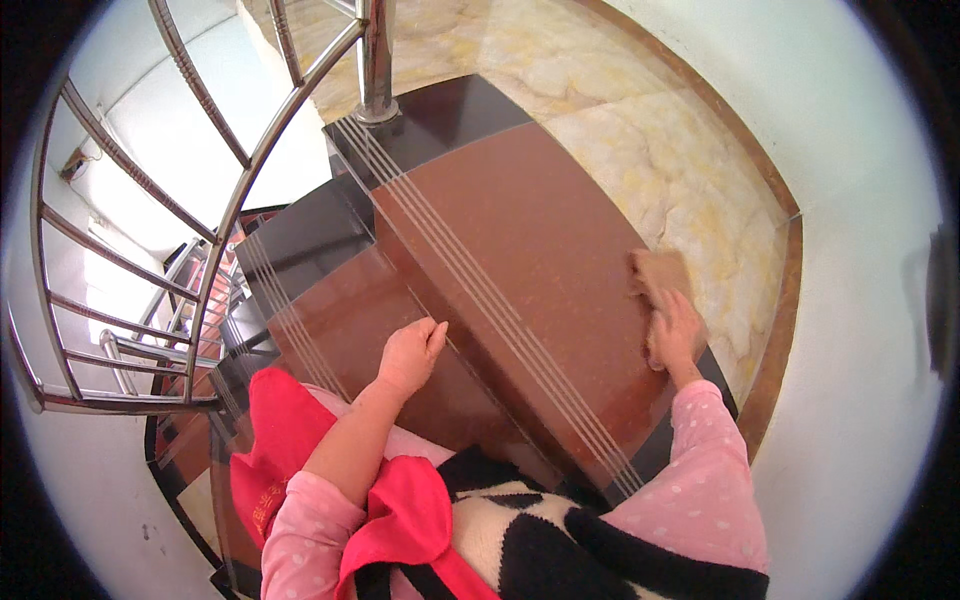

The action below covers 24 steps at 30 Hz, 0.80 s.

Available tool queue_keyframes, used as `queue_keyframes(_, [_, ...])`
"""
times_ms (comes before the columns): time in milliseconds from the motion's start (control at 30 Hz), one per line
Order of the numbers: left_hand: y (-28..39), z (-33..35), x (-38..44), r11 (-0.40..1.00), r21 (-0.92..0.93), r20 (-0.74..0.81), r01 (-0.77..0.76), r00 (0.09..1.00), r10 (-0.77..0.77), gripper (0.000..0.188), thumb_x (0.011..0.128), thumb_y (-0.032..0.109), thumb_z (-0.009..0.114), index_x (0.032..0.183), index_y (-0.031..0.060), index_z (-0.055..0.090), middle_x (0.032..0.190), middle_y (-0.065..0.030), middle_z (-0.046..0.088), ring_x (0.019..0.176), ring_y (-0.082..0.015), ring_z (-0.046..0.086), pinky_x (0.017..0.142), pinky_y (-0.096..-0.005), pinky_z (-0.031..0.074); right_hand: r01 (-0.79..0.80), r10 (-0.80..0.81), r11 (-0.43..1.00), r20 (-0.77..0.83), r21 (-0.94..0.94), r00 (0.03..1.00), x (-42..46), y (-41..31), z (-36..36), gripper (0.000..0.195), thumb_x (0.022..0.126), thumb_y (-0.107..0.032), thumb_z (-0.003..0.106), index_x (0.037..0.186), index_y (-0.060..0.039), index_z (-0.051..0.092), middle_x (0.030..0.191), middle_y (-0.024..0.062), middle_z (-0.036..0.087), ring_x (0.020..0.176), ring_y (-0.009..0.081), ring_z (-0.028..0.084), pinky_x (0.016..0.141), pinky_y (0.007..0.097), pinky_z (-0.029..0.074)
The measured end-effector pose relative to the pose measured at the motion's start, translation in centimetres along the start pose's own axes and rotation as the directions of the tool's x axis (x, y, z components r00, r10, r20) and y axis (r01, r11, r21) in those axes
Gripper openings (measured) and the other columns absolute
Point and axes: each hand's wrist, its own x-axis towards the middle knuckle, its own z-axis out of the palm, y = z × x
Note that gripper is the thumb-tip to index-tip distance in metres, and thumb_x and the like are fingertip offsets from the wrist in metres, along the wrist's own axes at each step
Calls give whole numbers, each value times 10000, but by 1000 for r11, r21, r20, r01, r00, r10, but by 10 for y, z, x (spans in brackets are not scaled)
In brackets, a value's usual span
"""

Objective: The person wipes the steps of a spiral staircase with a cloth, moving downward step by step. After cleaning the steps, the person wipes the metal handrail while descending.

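Note:
My right hand [681, 330] presses a tan cloth [661, 271] against the far right edge of the top stair tread [517, 277]. That tread is polished reddish-brown stone with black end pieces. The cloth and the fingers are slightly blurred, and the cloth reaches onto the marbled floor tile. My left hand [411, 356] is curled into a fist over the lower tread [360, 307], close to the riser [450, 322]. Nothing shows in that fist, though its palm side is hidden.
A stainless steel railing [259, 150] curves along the left, its post [375, 60] standing on the tread's black end. More steps descend at lower left. Marbled floor tiles [622, 142] lie beyond the tread, with a brown baseboard [784, 315] and white wall [847, 300] on the right.

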Motion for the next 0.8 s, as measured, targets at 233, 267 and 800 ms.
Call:
queue_keyframes(233, [3, 1, 2, 999, -45, -110, -18, 994, 13, 204, 937, 188, 616, 844, 17, 557, 898, -172, 618, 879, -376, 596, 750, -458, 481, -710, 713, 661, -92, -242, 696, -5, 23, 10, 526, 939, -443, 489, 1417, -225, 478, 1465, 93, 463, 1364, 306, 397, 1095, 559, 283])
queue_keyframes(267, [4, 1, 3, 998, -57, -131, -13, 991, 5, 175, 926, 166, 627, 850, 22, 563, 914, -156, 620, 898, -359, 599, 762, -446, 486, -730, 738, 634, -82, -255, 669, 2, 12, 9, 530, 937, -451, 488, 1417, -227, 476, 1467, 93, 461, 1369, 309, 388, 1096, 563, 278])
queue_keyframes(800, [11, 6, -2, 795, 350, 195, -495, 869, 455, 82, 837, 111, 659, 850, 67, 591, 1470, -64, 471, 1426, -270, 344, 1138, -477, 316, 499, -479, 840, -141, 213, 866, 115, -306, 32, 517, 894, -337, 566, 1384, -177, 531, 1476, 136, 427, 1384, 328, 342, 1119, 569, 225])
